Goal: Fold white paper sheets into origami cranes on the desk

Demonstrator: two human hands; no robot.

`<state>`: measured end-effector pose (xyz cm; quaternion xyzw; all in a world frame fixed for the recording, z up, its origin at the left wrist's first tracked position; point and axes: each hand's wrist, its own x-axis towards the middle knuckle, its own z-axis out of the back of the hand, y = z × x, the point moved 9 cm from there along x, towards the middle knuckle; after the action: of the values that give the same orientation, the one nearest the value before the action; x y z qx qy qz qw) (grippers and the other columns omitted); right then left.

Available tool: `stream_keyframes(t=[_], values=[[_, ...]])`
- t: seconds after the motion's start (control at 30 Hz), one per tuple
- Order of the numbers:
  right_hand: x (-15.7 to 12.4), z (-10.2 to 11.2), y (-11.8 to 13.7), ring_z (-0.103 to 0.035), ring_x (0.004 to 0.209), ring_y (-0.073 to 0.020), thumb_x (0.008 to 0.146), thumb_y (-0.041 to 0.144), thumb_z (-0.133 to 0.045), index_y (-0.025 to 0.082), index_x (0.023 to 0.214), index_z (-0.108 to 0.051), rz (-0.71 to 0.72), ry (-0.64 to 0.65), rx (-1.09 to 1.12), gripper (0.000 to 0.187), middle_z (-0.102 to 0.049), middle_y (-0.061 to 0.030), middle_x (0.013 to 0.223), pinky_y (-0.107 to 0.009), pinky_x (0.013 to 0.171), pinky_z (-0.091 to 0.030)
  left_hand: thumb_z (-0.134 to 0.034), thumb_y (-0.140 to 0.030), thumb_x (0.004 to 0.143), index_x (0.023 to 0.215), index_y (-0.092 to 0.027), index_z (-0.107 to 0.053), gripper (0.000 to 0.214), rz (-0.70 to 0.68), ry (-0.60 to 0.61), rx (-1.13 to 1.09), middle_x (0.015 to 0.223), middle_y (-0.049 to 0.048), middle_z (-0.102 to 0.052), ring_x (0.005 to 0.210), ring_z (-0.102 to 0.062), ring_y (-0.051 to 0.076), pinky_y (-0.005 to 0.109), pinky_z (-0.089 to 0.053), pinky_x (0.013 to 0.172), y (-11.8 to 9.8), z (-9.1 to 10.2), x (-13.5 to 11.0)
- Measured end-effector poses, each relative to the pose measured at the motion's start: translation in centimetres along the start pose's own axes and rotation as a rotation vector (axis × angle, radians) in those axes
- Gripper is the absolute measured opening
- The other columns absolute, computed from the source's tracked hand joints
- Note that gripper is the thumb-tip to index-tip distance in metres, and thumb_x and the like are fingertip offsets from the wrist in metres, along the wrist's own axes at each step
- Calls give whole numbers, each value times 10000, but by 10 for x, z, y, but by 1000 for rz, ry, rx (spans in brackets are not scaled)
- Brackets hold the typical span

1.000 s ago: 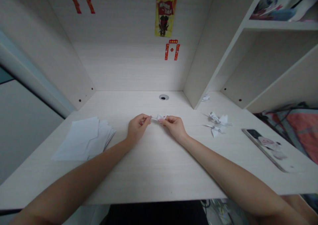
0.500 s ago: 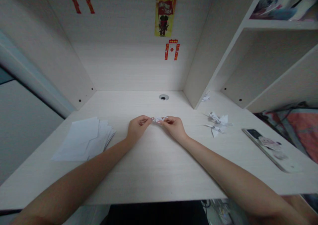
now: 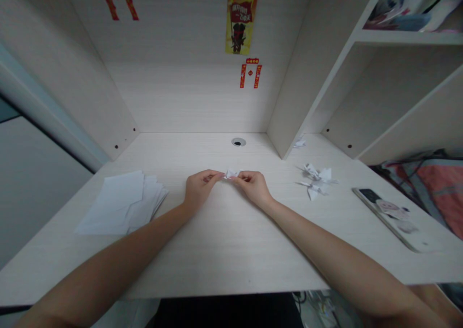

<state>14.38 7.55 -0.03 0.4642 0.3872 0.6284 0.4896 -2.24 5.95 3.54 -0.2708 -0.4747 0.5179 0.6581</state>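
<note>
A small folded white paper piece (image 3: 230, 173) is held between my two hands over the middle of the desk. My left hand (image 3: 201, 185) pinches its left end with thumb and forefinger. At the right end, the fingers of my right hand (image 3: 255, 185) are closed on it. Fingertips cover part of the folds, so its exact shape is hard to make out. Several folded white paper figures with pointed ends, like paper cranes (image 3: 316, 176), lie to the right of my right hand. Left of my left hand rests a stack of white paper sheets (image 3: 121, 193).
A phone (image 3: 392, 217) lies on the right of the desk (image 3: 217, 260). Beyond it is a red and grey cloth item (image 3: 439, 183). An upright divider (image 3: 289, 106) stands behind the paper figures, and a round cable hole (image 3: 238, 142) sits near the back panel.
The paper piece between my fingers has shifted shape slightly, with a pointed part standing up more. Both hands stay in nearly the same place.
</note>
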Motion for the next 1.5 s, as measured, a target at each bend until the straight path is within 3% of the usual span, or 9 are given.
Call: stream_keyframes(t=[0.5,0.93,1.2,1.5], values=[[2,-4,-4,-401,480,-90,659,469,-664,140,585,-634,-43,-3,136,339,-534,15,515,-222,471,-270,-595,-366,758,800,-215,-723,203,-38,-46,18,808,9,-721,750,-638,157,248,-479,704,-5,4,-1],[0,-4,0,-329,440,-75,694,452,-636,149,604,-604,14,7,49,318,-433,44,474,-213,419,-211,-585,-353,762,774,-193,-718,208,-8,-31,-23,759,8,-714,717,-630,149,238,-464,681,1,1,0],[1,-1,3,-388,466,-88,729,450,-601,153,616,-610,75,-27,-18,318,-522,20,537,-215,453,-286,-608,-372,745,815,-208,-713,206,-13,70,-53,875,11,-716,760,-625,147,237,-462,702,2,-8,2],[0,-6,5,-401,476,-92,672,501,-646,151,580,-628,20,31,88,362,-512,21,514,-217,451,-271,-579,-413,750,729,-185,-697,257,22,127,-45,708,3,-686,681,-609,147,234,-450,642,9,-15,4]])
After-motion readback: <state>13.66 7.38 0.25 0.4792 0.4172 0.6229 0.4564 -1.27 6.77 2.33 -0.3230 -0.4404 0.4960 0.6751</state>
